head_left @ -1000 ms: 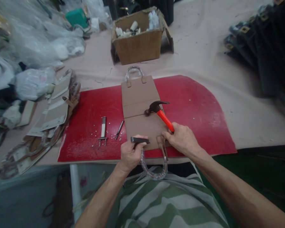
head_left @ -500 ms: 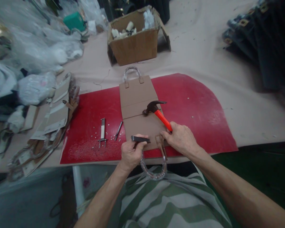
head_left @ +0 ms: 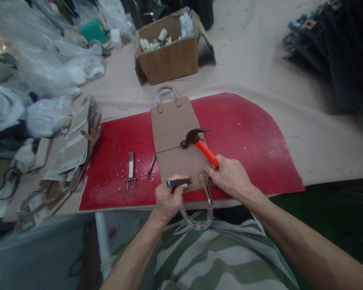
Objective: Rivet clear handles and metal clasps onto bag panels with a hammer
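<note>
A taupe bag panel (head_left: 181, 163) lies flat on a red board (head_left: 242, 149), a plastic-wrapped handle (head_left: 166, 92) at its far end. Its near handle (head_left: 196, 224), also wrapped, hangs over the table edge towards me. My left hand (head_left: 168, 198) is closed around a dark punch-like tool (head_left: 178, 183), held slanted over the panel's near part. With my right hand (head_left: 231, 173) I grip the orange handle of a claw hammer (head_left: 204, 150); its dark head is over the panel's middle. My right fingers are beside the near handle's brown tab (head_left: 204, 182).
Left of the panel lie a pronged metal tool (head_left: 131, 171), a thin metal rod (head_left: 151, 167) and several tiny pale bits. A cardboard box (head_left: 169, 64) stands behind. Stacked bag pieces (head_left: 72, 145) and plastic wrapping (head_left: 69, 60) crowd the left; dark pieces (head_left: 335, 56) are piled right.
The view has shifted slightly. Both hands keep their grips, and the punch-like tool and hammer stay in nearly the same places over the panel.
</note>
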`<move>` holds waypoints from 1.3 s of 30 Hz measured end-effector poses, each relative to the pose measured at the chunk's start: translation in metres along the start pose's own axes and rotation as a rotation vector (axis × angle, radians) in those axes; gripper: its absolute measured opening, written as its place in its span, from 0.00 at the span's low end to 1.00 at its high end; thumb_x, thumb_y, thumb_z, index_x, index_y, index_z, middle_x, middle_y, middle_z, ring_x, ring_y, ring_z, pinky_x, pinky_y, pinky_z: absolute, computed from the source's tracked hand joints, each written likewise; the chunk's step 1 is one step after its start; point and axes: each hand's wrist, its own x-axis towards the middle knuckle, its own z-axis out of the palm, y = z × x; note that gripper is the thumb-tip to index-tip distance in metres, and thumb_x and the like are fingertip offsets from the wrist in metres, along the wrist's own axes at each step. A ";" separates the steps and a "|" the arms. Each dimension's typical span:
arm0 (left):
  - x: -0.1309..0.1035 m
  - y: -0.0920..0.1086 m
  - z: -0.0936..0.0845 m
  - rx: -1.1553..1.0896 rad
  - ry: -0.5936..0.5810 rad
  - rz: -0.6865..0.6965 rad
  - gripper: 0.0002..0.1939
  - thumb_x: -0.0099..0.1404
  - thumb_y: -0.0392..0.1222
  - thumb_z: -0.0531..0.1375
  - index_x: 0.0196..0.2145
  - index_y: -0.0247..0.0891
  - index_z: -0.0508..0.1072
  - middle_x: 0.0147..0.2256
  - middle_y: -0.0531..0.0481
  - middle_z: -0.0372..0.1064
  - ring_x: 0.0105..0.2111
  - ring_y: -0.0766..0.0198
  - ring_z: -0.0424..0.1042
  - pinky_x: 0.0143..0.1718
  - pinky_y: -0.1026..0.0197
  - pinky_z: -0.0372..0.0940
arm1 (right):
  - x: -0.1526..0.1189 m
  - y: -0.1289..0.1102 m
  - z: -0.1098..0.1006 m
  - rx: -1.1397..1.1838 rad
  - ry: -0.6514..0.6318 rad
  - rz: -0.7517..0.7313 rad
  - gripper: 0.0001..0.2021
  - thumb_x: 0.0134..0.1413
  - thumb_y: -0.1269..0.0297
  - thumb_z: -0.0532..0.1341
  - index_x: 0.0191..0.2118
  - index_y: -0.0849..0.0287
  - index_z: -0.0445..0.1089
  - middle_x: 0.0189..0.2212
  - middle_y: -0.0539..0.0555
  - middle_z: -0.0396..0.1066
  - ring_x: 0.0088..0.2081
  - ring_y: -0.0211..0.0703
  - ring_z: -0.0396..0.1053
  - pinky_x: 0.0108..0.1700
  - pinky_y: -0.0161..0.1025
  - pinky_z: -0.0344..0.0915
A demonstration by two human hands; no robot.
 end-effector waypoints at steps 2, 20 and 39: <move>-0.001 -0.001 0.000 -0.008 0.002 -0.004 0.08 0.64 0.32 0.60 0.41 0.36 0.74 0.38 0.46 0.78 0.40 0.62 0.77 0.45 0.60 0.72 | 0.000 0.001 0.000 -0.004 0.006 -0.001 0.15 0.56 0.52 0.57 0.38 0.60 0.70 0.28 0.60 0.75 0.32 0.54 0.73 0.28 0.40 0.48; -0.003 0.001 -0.001 0.072 0.020 0.112 0.08 0.64 0.32 0.59 0.41 0.37 0.73 0.37 0.46 0.78 0.40 0.61 0.78 0.47 0.56 0.72 | 0.001 0.003 0.004 -0.001 0.034 -0.020 0.15 0.56 0.52 0.57 0.38 0.59 0.70 0.28 0.59 0.76 0.31 0.53 0.73 0.27 0.40 0.47; -0.025 0.031 0.013 0.541 -0.139 0.437 0.21 0.62 0.26 0.48 0.52 0.28 0.68 0.47 0.30 0.74 0.44 0.55 0.77 0.34 0.57 0.68 | 0.001 0.001 0.003 -0.049 -0.002 -0.031 0.14 0.58 0.52 0.56 0.38 0.59 0.68 0.28 0.57 0.74 0.31 0.52 0.72 0.30 0.40 0.52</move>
